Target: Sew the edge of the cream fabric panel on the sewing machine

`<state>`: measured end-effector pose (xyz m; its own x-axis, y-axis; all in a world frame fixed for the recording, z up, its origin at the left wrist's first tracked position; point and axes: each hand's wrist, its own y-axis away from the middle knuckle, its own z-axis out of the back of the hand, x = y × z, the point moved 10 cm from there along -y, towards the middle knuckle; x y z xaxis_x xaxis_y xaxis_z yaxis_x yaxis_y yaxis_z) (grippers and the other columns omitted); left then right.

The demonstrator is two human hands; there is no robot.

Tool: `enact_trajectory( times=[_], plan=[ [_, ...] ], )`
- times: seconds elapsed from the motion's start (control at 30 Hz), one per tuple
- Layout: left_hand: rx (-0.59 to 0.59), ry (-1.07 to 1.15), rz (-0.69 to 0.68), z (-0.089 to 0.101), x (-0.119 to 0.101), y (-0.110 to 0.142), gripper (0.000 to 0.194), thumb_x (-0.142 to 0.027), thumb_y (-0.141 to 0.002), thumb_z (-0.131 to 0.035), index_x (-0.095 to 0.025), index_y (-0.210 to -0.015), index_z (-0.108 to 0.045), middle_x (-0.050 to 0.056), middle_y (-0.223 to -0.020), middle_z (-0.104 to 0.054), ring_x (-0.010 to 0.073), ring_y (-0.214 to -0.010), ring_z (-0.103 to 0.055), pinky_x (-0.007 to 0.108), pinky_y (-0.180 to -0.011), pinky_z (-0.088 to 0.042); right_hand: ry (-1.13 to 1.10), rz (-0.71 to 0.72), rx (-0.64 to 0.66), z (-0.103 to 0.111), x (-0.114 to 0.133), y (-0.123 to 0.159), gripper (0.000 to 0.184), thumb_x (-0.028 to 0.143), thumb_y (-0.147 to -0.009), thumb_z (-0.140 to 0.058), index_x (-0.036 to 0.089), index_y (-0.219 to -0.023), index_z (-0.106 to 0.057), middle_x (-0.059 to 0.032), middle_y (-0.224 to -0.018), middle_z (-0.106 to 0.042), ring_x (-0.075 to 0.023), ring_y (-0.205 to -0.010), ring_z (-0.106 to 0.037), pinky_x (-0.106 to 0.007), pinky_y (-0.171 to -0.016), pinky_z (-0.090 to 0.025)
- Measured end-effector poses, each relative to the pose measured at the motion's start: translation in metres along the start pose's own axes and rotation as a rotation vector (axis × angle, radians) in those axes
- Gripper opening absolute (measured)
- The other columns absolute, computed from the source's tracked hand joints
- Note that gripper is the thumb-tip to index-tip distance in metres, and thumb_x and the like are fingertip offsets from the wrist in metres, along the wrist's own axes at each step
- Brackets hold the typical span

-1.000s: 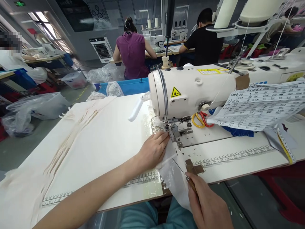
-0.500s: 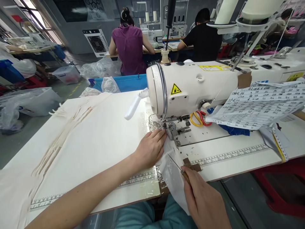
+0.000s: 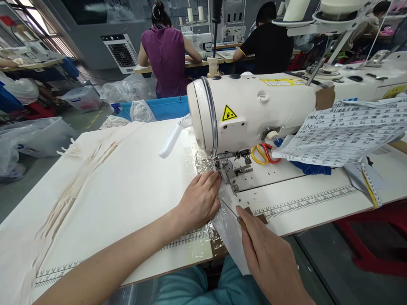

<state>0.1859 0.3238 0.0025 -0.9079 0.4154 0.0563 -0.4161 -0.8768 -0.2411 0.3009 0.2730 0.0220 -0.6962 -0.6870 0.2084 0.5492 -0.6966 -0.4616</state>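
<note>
My left hand (image 3: 200, 198) lies on the white sheer fabric (image 3: 229, 226), its fingers stretched flat and close together just in front of the presser foot (image 3: 219, 164) of a white sewing machine (image 3: 251, 112). The fabric runs from beneath that hand and hangs over the table's front edge. Closed around the wooden handle of an awl (image 3: 242, 223), my right hand (image 3: 270, 254) is to the right of the fabric. The awl's thin metal shaft points up and left, over the fabric toward my left hand. My left thumb is partly hidden.
Yellow-and-red-handled scissors (image 3: 264, 153) lie behind the needle plate. Handwritten paper sheets (image 3: 352, 135) lean at the right. Cream fabric strips (image 3: 76, 186) stretch along the left of the white table (image 3: 136, 186). Two people sit ahead at other machines. A red stool (image 3: 372, 241) stands lower right.
The view has shifted slightly. My right hand has moved a little up and left with the awl, bringing its tip closer to my left hand. My left hand stays on the fabric.
</note>
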Motion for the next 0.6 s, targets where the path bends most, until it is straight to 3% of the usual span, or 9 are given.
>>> enact_trajectory(
  times=[0.6],
  plan=[
    [-0.007, 0.042, -0.011, 0.002, -0.006, 0.004, 0.047, -0.022, -0.096, -0.037, 0.000, -0.135, -0.050, 0.019, -0.140, -0.053, 0.0316, -0.131, -0.046, 0.047, -0.112, -0.037, -0.026, 0.003, 0.018, -0.012, 0.001, -0.013, 0.038, 0.014, -0.099, -0.030, 0.011, -0.125, -0.058, -0.0089, -0.090, -0.075, -0.0177, -0.071, -0.073, -0.023, -0.051, -0.053]
  ],
)
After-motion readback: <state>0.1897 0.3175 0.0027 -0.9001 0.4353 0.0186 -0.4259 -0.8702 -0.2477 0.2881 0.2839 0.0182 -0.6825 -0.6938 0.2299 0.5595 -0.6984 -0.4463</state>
